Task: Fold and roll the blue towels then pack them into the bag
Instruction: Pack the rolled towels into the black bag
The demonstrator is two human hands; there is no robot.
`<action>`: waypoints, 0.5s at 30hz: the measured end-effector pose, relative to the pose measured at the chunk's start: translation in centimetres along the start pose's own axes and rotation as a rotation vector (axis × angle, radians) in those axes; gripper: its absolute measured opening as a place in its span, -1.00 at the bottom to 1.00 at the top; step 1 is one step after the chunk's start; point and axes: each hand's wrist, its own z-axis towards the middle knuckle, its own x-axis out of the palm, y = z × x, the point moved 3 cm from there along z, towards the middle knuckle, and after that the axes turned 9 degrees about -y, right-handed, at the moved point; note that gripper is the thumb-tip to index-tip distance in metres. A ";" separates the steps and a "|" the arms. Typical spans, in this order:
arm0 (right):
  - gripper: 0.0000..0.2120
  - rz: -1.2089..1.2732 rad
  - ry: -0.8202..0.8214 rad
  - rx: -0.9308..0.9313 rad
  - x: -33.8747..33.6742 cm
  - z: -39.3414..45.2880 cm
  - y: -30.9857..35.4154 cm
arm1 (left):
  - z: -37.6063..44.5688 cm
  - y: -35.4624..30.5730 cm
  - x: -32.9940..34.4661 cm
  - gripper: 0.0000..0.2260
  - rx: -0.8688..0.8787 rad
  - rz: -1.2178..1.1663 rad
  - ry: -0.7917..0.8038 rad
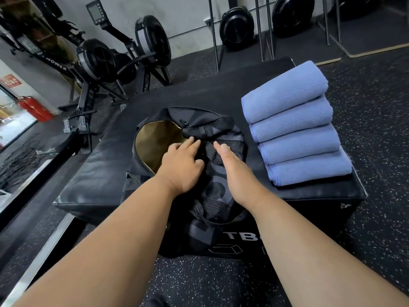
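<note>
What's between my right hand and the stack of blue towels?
In the head view, only the black bag's right edge and a bare strip of black padded box separate the right hand from the towels.

A bag (199, 169) lies on a padded box (93, 182), its opening (155, 142) at the left. Both hands rest on top of the bag, the left hand (183, 165) at the opening's edge, the right hand (234, 169) just beside it. To the right of the bag, 4 folded towels (294, 129) lie side by side on the box. Behind the box, at left, stand rowing machines (106, 63).
</note>
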 end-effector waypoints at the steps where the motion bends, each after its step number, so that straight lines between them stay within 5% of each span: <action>1: -0.31 -0.006 -0.002 0.000 0.1 0.0 0.0 | 0.2 0.0 -0.4 -0.23 0.006 -0.008 -0.012; 5: -0.23 0.009 -0.018 -0.010 0.2 -0.1 0.1 | 1.8 -0.8 -1.9 -0.31 -0.044 -0.091 0.040; 11: -0.17 0.125 -0.033 0.051 -0.2 -0.7 0.6 | 4.3 -0.8 -1.1 -0.15 -0.099 -0.129 0.115; 15: -0.38 0.212 -0.030 0.083 -0.6 -0.8 0.9 | 4.9 0.2 0.7 -0.18 -0.067 -0.116 0.133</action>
